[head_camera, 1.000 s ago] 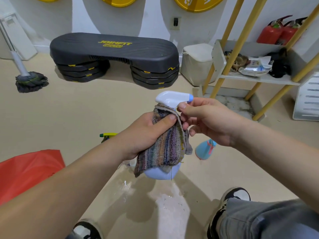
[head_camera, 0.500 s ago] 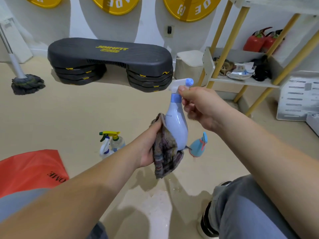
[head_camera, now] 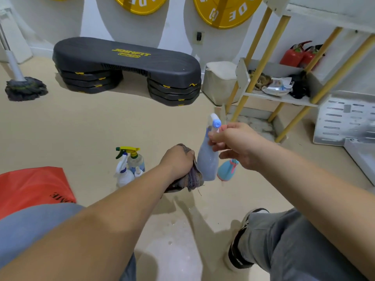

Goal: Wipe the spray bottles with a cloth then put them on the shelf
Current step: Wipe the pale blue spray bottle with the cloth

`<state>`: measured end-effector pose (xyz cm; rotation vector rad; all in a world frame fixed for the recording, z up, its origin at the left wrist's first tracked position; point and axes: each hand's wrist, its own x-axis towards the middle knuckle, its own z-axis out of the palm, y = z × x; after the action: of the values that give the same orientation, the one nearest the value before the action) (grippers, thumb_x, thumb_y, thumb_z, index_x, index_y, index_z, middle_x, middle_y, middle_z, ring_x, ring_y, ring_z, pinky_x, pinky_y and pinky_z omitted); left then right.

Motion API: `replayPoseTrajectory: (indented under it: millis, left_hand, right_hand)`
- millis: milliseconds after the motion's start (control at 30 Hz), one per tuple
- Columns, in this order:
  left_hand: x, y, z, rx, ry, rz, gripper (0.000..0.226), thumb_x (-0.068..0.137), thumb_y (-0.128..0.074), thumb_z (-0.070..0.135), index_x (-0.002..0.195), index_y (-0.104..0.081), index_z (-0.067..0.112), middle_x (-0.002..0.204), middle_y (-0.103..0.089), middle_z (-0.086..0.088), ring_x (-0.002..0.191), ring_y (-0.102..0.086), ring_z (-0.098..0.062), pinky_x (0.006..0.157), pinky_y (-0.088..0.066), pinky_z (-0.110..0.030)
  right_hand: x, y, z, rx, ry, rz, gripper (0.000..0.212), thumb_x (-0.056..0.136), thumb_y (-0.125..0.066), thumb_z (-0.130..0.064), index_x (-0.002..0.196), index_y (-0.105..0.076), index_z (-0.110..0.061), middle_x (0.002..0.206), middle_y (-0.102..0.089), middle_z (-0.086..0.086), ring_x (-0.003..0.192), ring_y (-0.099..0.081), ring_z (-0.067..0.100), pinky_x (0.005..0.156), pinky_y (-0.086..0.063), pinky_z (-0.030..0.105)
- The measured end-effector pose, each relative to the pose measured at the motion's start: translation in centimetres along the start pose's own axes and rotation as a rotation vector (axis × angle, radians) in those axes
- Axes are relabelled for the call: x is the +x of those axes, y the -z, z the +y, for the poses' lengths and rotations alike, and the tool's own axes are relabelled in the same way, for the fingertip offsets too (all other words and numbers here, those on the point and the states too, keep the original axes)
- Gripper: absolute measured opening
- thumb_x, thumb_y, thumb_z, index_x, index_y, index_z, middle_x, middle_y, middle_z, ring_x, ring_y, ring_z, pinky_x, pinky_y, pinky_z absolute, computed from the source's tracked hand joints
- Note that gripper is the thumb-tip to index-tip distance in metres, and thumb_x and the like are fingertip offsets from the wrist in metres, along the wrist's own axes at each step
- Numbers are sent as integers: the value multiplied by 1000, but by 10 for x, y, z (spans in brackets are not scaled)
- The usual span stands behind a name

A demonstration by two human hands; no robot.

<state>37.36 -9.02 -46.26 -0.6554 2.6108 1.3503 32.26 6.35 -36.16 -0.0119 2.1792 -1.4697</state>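
Observation:
My right hand (head_camera: 235,145) pinches the neck of a pale blue spray bottle (head_camera: 208,161) with a white trigger head, holding it upright in the air. My left hand (head_camera: 178,161) grips a striped cloth (head_camera: 191,179) bunched against the bottle's lower left side. On the floor behind stand several more spray bottles (head_camera: 129,167), one with a yellow and green trigger. A small teal bottle (head_camera: 227,170) sits on the floor behind my right hand. The white shelf (head_camera: 282,98) with yellow legs is at the right.
A black step platform (head_camera: 125,65) stands by the back wall, a mop (head_camera: 24,88) at the left, a white bin (head_camera: 219,82) beside the shelf. A red bag (head_camera: 30,187) lies at the left. The floor below my hands looks wet. My knees and shoe are near.
The cloth slid down from around the bottle's neck to its base. The bottle came upright and more of its body shows. My view rose and shifted toward the shelf.

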Motion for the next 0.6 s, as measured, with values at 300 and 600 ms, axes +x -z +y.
replayPoseTrajectory:
  millis: [300, 600]
  left_hand:
    - [19, -31, 13, 128, -8, -190, 25, 109, -48, 26, 90, -51, 11, 93, -59, -10, 92, -57, -31, 78, -42, -31]
    - [57, -88, 7, 228, 66, -273, 41, 89, -77, 38, 110, -50, 17, 108, -62, -4, 101, -62, -26, 83, -49, -32]
  right_hand:
    - [50, 17, 74, 36, -269, 97, 23, 94, -58, -3, 115, -65, -8, 93, -66, 11, 71, -62, 19, 62, -53, 31]
    - [115, 45, 184, 216, -491, 347, 18, 94, -61, -2, 112, -64, -2, 84, -62, 10, 66, -58, 21, 57, -51, 33]
